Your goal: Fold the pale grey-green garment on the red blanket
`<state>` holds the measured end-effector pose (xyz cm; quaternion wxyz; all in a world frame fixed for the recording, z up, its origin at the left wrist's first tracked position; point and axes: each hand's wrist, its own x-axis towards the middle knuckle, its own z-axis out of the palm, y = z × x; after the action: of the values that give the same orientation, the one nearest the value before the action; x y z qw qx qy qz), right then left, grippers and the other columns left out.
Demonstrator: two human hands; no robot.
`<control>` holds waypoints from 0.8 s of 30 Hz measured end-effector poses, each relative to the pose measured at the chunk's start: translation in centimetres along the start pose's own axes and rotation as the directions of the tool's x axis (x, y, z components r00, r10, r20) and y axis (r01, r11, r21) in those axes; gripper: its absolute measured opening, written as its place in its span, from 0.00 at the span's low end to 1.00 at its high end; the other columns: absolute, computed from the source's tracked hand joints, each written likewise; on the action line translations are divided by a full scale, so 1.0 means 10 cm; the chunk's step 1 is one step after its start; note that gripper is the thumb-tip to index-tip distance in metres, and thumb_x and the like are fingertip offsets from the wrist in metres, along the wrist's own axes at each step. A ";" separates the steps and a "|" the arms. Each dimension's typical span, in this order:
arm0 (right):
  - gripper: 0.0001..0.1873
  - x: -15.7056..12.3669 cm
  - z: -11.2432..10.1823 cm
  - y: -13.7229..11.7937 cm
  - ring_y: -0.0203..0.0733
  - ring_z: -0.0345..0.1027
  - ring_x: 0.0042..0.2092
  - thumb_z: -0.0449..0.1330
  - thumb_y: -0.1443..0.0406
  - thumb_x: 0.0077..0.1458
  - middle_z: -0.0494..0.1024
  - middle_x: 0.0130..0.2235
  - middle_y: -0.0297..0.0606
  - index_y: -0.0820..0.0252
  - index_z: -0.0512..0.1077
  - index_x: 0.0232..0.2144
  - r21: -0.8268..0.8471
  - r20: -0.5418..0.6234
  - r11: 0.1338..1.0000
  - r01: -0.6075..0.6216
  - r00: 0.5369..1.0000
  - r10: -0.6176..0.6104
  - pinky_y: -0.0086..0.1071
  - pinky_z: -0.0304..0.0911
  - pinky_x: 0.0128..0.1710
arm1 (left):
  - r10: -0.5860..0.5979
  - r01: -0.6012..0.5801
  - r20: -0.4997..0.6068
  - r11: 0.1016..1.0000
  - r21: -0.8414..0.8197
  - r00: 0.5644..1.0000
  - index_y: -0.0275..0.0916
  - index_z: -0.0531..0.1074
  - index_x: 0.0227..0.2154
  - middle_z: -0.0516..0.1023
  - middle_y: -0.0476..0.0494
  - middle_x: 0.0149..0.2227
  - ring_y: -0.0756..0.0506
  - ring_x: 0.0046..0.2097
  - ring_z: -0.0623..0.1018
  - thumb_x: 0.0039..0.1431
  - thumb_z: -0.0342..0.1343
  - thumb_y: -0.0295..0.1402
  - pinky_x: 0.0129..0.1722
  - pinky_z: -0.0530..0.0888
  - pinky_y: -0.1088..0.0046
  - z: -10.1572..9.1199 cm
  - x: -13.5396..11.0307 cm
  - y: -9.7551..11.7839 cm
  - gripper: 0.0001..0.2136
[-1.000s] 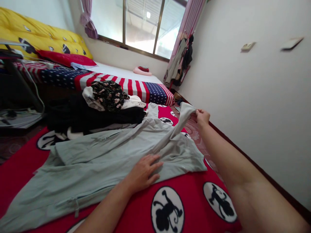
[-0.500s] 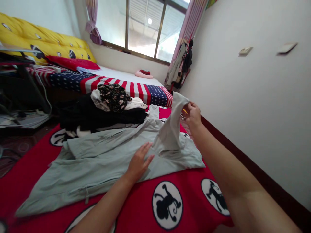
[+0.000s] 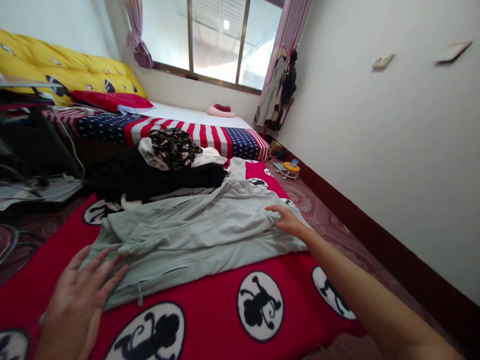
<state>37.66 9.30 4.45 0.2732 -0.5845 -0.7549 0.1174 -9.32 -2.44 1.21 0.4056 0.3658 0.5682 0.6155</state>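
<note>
Fingers spread, my L hand (image 3: 77, 295) is now at near end of wrinkled grey-green cloth garment (image 3: 210, 220); R hand (image 3: 287, 220), fingers parted, no longer pinches raised section: fabric's flatter.

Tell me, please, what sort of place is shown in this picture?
Probably a bedroom in a home: a bed with a red pillow and a stars-and-stripes cover stands by the window, and clothes hang in the far corner.
</note>
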 end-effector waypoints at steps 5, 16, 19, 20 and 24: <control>0.28 -0.14 0.15 0.15 0.48 0.71 0.51 0.54 0.78 0.38 0.78 0.48 0.44 0.60 0.75 0.44 -0.023 -0.032 1.000 0.012 0.999 -0.012 0.43 0.62 0.56 | 0.306 -0.299 0.099 0.723 0.622 0.947 0.53 0.54 0.64 0.55 0.42 0.66 0.29 0.63 0.63 0.55 0.53 0.46 0.56 0.72 0.45 -0.11 0.30 -0.15 0.32; 0.18 -0.09 0.32 0.18 0.47 0.73 0.45 0.56 0.73 0.42 0.81 0.41 0.40 0.58 0.79 0.36 0.002 -0.091 1.000 -0.008 0.996 0.008 0.39 0.64 0.50 | 0.400 -0.681 0.614 0.039 0.731 0.681 0.41 0.80 0.34 0.66 0.35 0.60 0.31 0.62 0.62 0.57 0.52 0.37 0.56 0.65 0.48 0.01 0.73 0.15 0.12; 0.15 -0.06 0.32 0.21 0.46 0.74 0.43 0.55 0.70 0.45 0.82 0.38 0.40 0.58 0.79 0.34 0.012 -0.136 0.998 -0.060 0.989 0.061 0.38 0.65 0.47 | 0.481 -0.715 0.592 0.112 0.690 0.647 0.41 0.78 0.31 0.70 0.39 0.58 0.33 0.63 0.62 0.58 0.50 0.39 0.58 0.61 0.48 0.11 0.74 0.47 0.12; 0.15 -0.05 0.32 0.22 0.47 0.75 0.42 0.55 0.69 0.47 0.82 0.38 0.40 0.59 0.79 0.34 0.014 -0.152 0.997 -0.077 0.985 0.079 0.38 0.66 0.46 | 0.494 -0.705 0.551 0.203 0.679 0.673 0.41 0.77 0.31 0.74 0.40 0.55 0.35 0.61 0.65 0.58 0.50 0.40 0.58 0.62 0.51 0.16 0.74 0.59 0.13; 0.16 -0.04 0.32 0.21 0.47 0.75 0.39 0.52 0.66 0.50 0.82 0.36 0.40 0.60 0.79 0.34 0.025 -0.178 0.995 -0.099 0.979 0.102 0.37 0.66 0.41 | 0.269 -0.377 0.270 0.757 0.534 0.924 0.39 0.74 0.32 0.78 0.47 0.31 0.44 0.36 0.76 0.52 0.53 0.49 0.38 0.73 0.68 0.34 0.80 0.92 0.17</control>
<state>37.66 9.94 0.61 0.3382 -0.6278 -0.6961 0.0841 -10.25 6.03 10.60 0.2117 0.6168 0.6171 0.4403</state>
